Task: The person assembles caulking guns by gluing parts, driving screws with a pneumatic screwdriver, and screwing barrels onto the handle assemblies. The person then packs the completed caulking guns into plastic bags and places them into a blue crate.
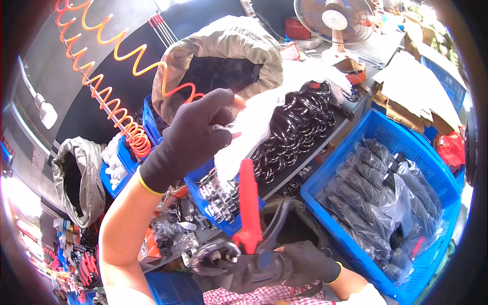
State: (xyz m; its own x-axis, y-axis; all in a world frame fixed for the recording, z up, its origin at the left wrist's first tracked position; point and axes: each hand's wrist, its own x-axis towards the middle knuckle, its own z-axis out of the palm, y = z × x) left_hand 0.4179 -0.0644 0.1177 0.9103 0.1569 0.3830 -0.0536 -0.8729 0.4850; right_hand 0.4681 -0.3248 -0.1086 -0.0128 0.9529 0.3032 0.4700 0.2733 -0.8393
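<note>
Two hands: both in dark gloves, each busy with its own thing.
Left hand [195, 134]: raised high, fingers pinched shut on a clear plastic bag [244, 137] that hangs down from the grip.
Right hand [305, 262]: low, near the body, closed around the dark handle of a crimping tool [239, 249].
Tool: red handle stands upright, just below the bag; round metal head points left.
Bag: held in the air above the small blue tray of metal parts [221, 201].
Black and silver parts [297, 127]: heaped on the bench behind the bag.
Sack [223, 56]: open, beyond the left hand.
Blue crate [386, 203]: to the right, filled with bagged dark parts.
Orange coiled hose [117, 96]: hangs at upper left.
Fan [335, 20]: at the far end of the bench.
</note>
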